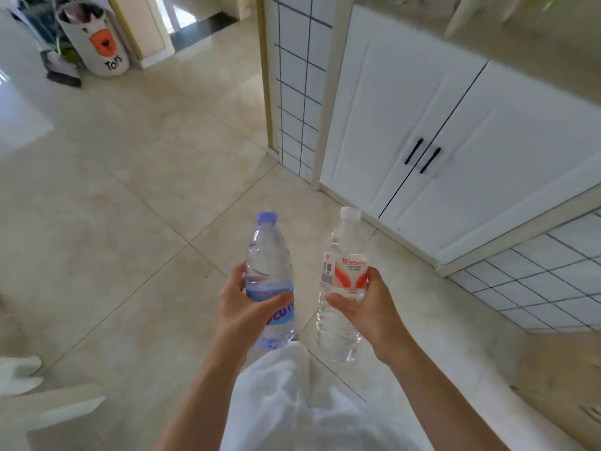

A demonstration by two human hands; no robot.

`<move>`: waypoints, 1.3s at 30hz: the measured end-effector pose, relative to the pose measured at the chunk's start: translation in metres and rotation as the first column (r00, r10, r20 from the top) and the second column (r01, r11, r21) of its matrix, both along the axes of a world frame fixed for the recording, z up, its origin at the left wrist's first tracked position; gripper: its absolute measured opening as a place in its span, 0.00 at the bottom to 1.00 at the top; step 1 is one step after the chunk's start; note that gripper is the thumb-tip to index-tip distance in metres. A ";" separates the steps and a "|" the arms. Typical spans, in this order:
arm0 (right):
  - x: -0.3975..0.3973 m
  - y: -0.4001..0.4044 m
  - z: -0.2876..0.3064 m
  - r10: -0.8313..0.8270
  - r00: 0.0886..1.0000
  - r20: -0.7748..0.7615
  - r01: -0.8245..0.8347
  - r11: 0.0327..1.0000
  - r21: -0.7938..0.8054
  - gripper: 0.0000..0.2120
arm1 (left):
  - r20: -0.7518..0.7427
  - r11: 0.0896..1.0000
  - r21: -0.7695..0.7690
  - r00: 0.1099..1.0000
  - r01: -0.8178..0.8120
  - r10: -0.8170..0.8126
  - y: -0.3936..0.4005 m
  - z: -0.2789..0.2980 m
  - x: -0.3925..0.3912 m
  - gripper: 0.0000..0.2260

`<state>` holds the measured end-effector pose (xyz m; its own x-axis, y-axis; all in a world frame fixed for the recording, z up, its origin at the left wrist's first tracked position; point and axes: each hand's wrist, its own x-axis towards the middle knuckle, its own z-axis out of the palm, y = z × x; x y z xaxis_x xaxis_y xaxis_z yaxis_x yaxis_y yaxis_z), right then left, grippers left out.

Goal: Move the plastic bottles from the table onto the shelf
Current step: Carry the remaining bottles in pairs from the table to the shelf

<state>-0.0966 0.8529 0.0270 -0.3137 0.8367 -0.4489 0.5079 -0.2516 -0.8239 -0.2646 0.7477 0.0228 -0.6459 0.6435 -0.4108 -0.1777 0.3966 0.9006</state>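
My left hand (242, 307) is wrapped around a clear plastic bottle with a blue cap and blue label (268, 255), held upright at waist height. My right hand (367, 307) grips a second clear bottle with a white cap and a red-and-white label (344, 249), also upright. Both bottles hang over the tiled floor in front of my body, roughly a hand's width apart. No table is visible. A pale ledge (520, 37) tops the white cabinet at the upper right.
A white cabinet with two doors and black handles (455, 141) stands to the right, flanked by white tiled panels (299, 92). A white toy bin (97, 37) sits far left near a doorway. Beige floor tiles (130, 206) spread ahead. A wooden surface (559, 379) shows at the lower right.
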 end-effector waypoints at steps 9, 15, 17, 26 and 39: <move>-0.011 0.098 0.017 -0.259 0.966 0.005 0.258 0.964 0.071 0.31 | -0.026 0.938 0.017 0.938 0.345 -0.345 0.152 0.019 -0.042 0.26; 0.007 0.154 0.021 -0.423 0.906 -0.017 0.423 0.904 0.061 0.31 | -0.057 0.855 0.009 0.854 0.518 -0.517 0.243 0.021 -0.028 0.26; 0.014 0.169 0.024 -0.446 0.895 -0.021 0.446 0.892 0.068 0.30 | -0.063 0.837 0.017 0.836 0.547 -0.545 0.267 0.022 -0.020 0.26; 0.093 0.285 0.034 -0.498 0.866 -0.038 0.498 0.856 0.140 0.27 | -0.111 0.781 0.030 0.779 0.623 -0.617 0.402 0.020 0.057 0.25; 0.177 0.467 0.067 -0.462 0.886 -0.027 0.455 0.859 0.234 0.30 | -0.157 0.799 0.060 0.797 0.598 -0.584 0.574 0.045 0.141 0.27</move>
